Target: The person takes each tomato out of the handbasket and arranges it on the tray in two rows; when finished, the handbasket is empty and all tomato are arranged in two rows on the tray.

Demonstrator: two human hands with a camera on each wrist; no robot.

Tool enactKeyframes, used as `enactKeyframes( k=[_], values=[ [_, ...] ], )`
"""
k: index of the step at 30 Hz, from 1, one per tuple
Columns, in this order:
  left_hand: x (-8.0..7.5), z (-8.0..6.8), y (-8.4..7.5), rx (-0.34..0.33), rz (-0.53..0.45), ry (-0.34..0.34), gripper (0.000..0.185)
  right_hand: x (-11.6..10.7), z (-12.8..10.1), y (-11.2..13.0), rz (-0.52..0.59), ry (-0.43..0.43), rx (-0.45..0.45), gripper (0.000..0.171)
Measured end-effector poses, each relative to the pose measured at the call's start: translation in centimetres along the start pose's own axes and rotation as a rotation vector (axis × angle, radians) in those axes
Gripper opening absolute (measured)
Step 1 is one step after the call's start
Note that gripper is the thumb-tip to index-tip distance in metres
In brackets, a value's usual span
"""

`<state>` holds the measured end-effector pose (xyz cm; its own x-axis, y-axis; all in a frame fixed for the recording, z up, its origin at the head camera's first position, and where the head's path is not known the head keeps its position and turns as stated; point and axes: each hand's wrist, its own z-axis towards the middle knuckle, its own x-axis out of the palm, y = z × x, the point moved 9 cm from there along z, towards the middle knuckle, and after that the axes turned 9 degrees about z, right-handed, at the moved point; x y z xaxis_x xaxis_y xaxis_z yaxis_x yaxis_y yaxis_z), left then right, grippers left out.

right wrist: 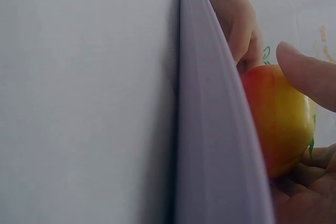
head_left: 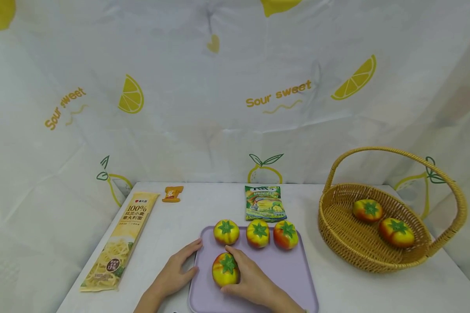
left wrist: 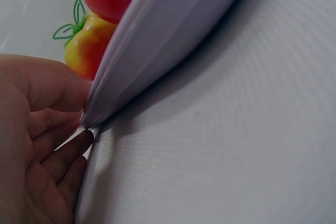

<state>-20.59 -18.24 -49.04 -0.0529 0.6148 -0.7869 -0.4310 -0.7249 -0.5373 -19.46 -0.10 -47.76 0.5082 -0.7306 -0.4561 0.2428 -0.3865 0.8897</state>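
Observation:
On the purple tray (head_left: pixel 276 278), a red-yellow persimmon (head_left: pixel 223 273) with a green star-shaped top sits towards the near left. My right hand (head_left: pixel 254 278) holds it from the right, thumb on the near side and fingers on the far side. The right wrist view shows that persimmon (right wrist: pixel 281 121) between thumb and fingers, beside the tray wall. At the tray's left edge, my left hand (head_left: pixel 174 271) touches the rim with its fingertips and thumb. Three more persimmons, left (head_left: pixel 226 232), middle (head_left: pixel 257 233) and right (head_left: pixel 286 235), stand along the tray's far side.
To the right stands a wicker basket (head_left: pixel 348 256) with a tall handle and two persimmons inside. A green FOX'S packet (head_left: pixel 264 203) lies behind the tray. At the left are a long pasta packet (head_left: pixel 119 243) and a small orange wrapped snack (head_left: pixel 172 194). A lemon-print cloth (head_left: pixel 203 143) hangs behind.

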Motion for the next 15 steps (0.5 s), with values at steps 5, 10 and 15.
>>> enactKeyframes(
  k=[5,10,15],
  values=[
    [-0.12,-0.03,-0.21,0.016,-0.005,-0.006,0.058,-0.10,-0.08,0.08,0.000,-0.005,-0.009,0.093],
    [-0.21,-0.05,-0.36,0.040,0.003,-0.018,0.057,-0.46,-0.19,0.24,0.002,-0.025,-0.033,0.095],
    [-0.24,-0.03,-0.39,0.053,0.003,-0.022,0.057,-0.99,-0.38,0.43,-0.004,-0.040,-0.040,0.093]
  ],
)
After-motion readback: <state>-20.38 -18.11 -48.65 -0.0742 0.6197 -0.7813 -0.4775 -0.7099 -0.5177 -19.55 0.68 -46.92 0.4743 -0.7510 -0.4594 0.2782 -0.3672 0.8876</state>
